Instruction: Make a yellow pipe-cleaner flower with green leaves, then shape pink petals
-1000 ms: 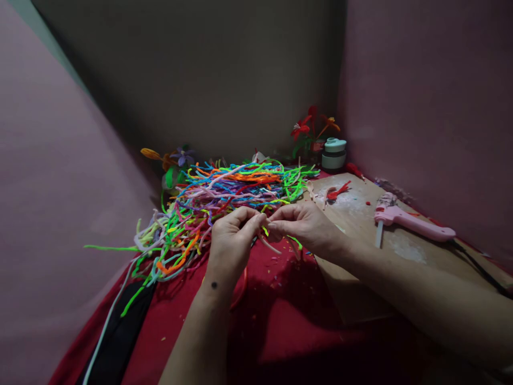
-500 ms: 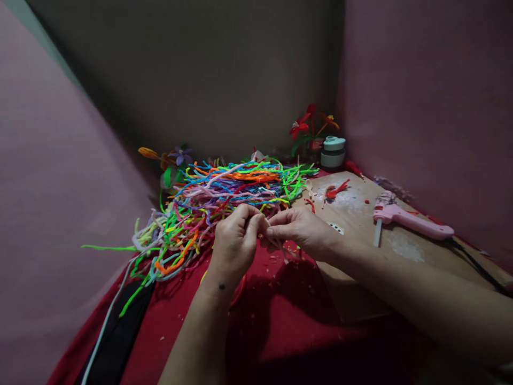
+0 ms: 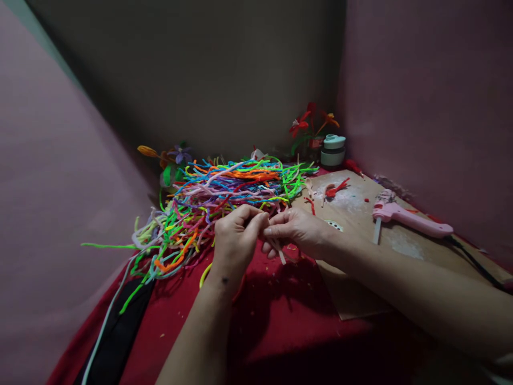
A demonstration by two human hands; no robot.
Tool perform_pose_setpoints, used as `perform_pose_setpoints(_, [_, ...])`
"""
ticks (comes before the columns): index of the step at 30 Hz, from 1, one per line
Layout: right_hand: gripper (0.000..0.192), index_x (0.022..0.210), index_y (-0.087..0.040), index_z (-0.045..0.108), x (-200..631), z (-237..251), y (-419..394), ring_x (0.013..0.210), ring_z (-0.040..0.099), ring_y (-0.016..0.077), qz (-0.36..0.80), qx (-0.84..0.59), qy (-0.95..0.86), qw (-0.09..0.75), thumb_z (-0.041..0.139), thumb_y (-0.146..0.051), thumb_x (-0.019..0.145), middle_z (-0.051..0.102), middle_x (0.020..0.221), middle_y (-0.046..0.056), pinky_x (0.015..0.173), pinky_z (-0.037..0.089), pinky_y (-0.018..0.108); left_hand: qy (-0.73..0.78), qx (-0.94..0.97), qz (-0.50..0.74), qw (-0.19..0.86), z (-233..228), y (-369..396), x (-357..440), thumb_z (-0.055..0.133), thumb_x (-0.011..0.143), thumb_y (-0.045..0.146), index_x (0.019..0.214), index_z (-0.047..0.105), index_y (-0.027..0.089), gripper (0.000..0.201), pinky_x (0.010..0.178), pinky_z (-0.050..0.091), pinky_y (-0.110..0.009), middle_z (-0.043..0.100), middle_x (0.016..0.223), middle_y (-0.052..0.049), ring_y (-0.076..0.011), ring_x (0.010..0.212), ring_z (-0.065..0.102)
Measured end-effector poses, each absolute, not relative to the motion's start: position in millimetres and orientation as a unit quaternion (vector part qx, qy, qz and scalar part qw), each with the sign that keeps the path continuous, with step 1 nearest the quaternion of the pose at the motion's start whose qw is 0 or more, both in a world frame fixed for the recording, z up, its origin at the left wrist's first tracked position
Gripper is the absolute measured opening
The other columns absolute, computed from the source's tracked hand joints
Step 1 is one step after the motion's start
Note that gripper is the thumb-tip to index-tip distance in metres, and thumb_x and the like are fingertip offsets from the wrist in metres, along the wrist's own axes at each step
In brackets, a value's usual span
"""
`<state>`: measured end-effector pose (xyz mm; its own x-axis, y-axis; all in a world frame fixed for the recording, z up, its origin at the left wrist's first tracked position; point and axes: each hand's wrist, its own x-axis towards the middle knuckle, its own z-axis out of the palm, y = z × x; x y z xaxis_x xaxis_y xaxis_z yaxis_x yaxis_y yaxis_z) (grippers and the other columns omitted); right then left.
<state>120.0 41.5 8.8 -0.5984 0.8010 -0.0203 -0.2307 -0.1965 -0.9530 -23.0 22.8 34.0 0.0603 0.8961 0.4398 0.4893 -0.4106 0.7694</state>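
My left hand (image 3: 239,235) and my right hand (image 3: 297,231) meet fingertip to fingertip above the red cloth. Both are closed in a pinch on a pale pink pipe cleaner (image 3: 282,255), whose end sticks out below my right fingers. The part between the fingertips is mostly hidden. Just behind the hands lies a tangled heap of colourful pipe cleaners (image 3: 236,184). Under my left wrist, part of a yellow loop (image 3: 204,275) shows.
A pink glue gun (image 3: 417,220) rests on a brown board (image 3: 360,302) at right, near red pipe cleaner scraps (image 3: 337,188). Behind stand a lidded jar (image 3: 333,152), red flowers (image 3: 300,124) and a purple flower (image 3: 180,155). A black strip (image 3: 116,326) crosses the red cloth (image 3: 172,337).
My hands stay pinched together in almost the same place. My right fingers have shifted slightly, and the pale pink end below them shows more plainly.
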Motion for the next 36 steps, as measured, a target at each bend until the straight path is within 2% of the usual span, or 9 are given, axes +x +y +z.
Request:
perform_pose_setpoints(3, [0.017,0.059,-0.011,0.064,119,7,44,0.051,0.058,0.0138,0.711,-0.274,-0.529,0.373,0.067,-0.027,0.063,0.064,0.057,0.004,0.058,0.046,0.03,0.512,0.703,0.473,0.138,31,24,-20,0.059,0.076,0.026,0.069,0.065,0.017,0.013,0.061,0.043,-0.022,0.065,0.066,0.0,-0.0118,0.062,0.057])
perform_pose_setpoints(10, [0.017,0.062,-0.013,0.064,119,13,41,0.063,0.054,0.0101,0.677,-0.247,-0.471,0.508,0.071,-0.028,0.067,0.06,0.065,0.0,0.069,0.042,0.027,0.488,0.606,0.451,0.437,31,33,-25,0.063,0.074,0.043,0.08,0.064,0.012,0.031,0.05,0.037,-0.02,0.063,0.07,-0.002,-0.0089,0.055,0.051])
perform_pose_setpoints(12, [0.016,0.061,-0.013,0.063,119,15,39,0.06,0.054,0.0101,0.669,-0.237,-0.467,0.526,0.07,-0.027,0.067,0.059,0.065,0.0,0.065,0.043,0.026,0.448,0.6,0.435,0.499,28,33,-24,0.063,0.075,0.04,0.082,0.065,0.012,0.029,0.054,0.039,-0.02,0.064,0.073,-0.003,-0.0092,0.059,0.052])
perform_pose_setpoints(15, [0.016,0.062,-0.014,0.06,117,14,38,0.046,0.049,0.0086,0.677,-0.24,-0.447,0.532,0.067,-0.026,0.07,0.053,0.056,-0.002,0.048,0.04,0.024,0.405,0.602,0.408,0.555,24,30,-16,0.06,0.077,0.034,0.075,0.067,0.011,0.024,0.062,0.041,-0.022,0.065,0.072,-0.004,-0.0105,0.062,0.055])
perform_pose_setpoints(20, [0.008,0.072,-0.013,0.061,114,8,41,0.038,0.048,0.0107,0.718,-0.253,-0.386,0.521,0.063,-0.021,0.072,0.053,0.052,-0.002,0.036,0.036,0.023,0.448,0.617,0.405,0.504,26,26,-7,0.061,0.074,0.026,0.054,0.064,0.011,0.025,0.055,0.04,-0.022,0.06,0.05,-0.002,-0.0091,0.048,0.05])
perform_pose_setpoints(27, [0.018,0.085,-0.012,0.061,117,10,43,0.035,0.052,0.0176,0.795,-0.261,-0.338,0.432,0.045,-0.019,0.08,0.056,0.047,0.003,0.038,0.041,0.029,0.404,0.597,0.363,0.59,20,31,-14,0.057,0.079,0.032,0.063,0.063,0.011,0.028,0.049,0.038,-0.02,0.06,0.051,-0.002,-0.0074,0.042,0.05])
perform_pose_setpoints(29, [0.018,0.086,-0.011,0.062,117,9,45,0.038,0.053,0.0169,0.791,-0.258,-0.332,0.444,0.047,-0.02,0.08,0.059,0.05,0.004,0.043,0.043,0.029,0.406,0.586,0.392,0.581,19,31,-13,0.056,0.081,0.035,0.067,0.063,0.012,0.028,0.046,0.034,-0.019,0.057,0.048,0.001,-0.0059,0.04,0.045])
perform_pose_setpoints(32, [0.013,0.078,-0.012,0.063,116,7,47,0.044,0.054,0.0151,0.793,-0.236,-0.326,0.458,0.054,-0.021,0.077,0.06,0.052,0.004,0.049,0.044,0.03,0.415,0.599,0.417,0.543,19,30,-11,0.056,0.081,0.037,0.061,0.059,0.013,0.032,0.043,0.029,-0.019,0.051,0.044,0.002,-0.0052,0.039,0.039])
perform_pose_setpoints(36, [0.005,0.069,-0.013,0.065,117,9,49,0.059,0.056,0.0116,0.759,-0.247,-0.286,0.53,0.063,-0.017,0.071,0.063,0.062,0.003,0.06,0.045,0.025,0.434,0.612,0.418,0.512,21,29,-9,0.056,0.081,0.039,0.059,0.058,0.013,0.033,0.044,0.027,-0.02,0.047,0.044,0.003,-0.0058,0.041,0.037])
